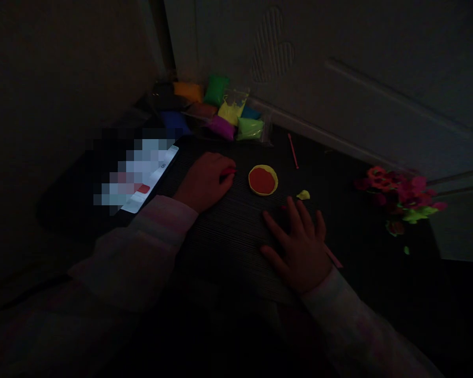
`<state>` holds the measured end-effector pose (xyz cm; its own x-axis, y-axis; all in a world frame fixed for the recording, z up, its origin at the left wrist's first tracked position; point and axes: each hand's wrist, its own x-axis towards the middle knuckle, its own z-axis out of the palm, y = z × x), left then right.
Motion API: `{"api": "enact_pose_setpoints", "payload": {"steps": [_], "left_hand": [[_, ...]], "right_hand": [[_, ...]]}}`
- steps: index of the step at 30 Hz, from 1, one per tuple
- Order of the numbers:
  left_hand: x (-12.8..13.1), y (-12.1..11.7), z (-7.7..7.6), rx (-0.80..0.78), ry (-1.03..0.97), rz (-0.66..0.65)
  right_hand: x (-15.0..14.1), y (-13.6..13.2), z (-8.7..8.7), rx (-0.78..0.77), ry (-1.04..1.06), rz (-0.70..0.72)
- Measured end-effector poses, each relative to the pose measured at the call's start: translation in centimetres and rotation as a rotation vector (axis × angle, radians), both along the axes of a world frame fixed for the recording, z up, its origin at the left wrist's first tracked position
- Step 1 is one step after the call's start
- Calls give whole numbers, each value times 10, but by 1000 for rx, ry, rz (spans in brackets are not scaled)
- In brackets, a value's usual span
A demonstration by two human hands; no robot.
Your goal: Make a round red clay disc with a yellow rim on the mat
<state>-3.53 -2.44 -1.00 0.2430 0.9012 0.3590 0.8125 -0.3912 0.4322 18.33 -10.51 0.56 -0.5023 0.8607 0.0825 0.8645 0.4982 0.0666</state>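
Observation:
The scene is very dark. My left hand (205, 181) is curled on a dark ribbed mat (228, 236), with a small red piece of clay (228, 171) at its fingertips. Just right of it lies a flat red clay disc with a yellow rim (263, 180). My right hand (299, 244) rests flat on the mat with fingers spread, pointing toward the disc. A small yellow clay scrap (303, 195) lies just beyond its fingertips. A thin pink stick (333, 258) pokes out beside my right wrist.
Several bags of coloured clay (220, 113) are piled at the back by the wall. A pink stick tool (292, 151) lies behind the disc. Clay flowers in pink, red and green (398, 197) sit at the right. A lit phone screen (142, 176) lies at the left.

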Motion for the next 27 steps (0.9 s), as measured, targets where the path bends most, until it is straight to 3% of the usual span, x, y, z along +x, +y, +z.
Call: {"api": "enact_pose_setpoints", "payload": {"steps": [3,6,9,13,18,22,27], "left_hand": [[0,0,0,7,-3,0],[0,0,0,-6,-10,6],[1,0,0,-10,-17,8],[1,0,0,-8,-12,4],[0,0,0,-8,-7,9],[1,0,1,-11,-6,3],[1,0,1,-3,10,7]], "right_hand": [[1,1,1,-12,12,35],[2,3,1,8,20,-43],[1,2,0,-23,21,30],[0,-1,-2,-19,29,-5],[1,-5,1,-55,76,72],[8,-3,5,-39,151,5],[3,-5,0,-19,98,-17]]}}
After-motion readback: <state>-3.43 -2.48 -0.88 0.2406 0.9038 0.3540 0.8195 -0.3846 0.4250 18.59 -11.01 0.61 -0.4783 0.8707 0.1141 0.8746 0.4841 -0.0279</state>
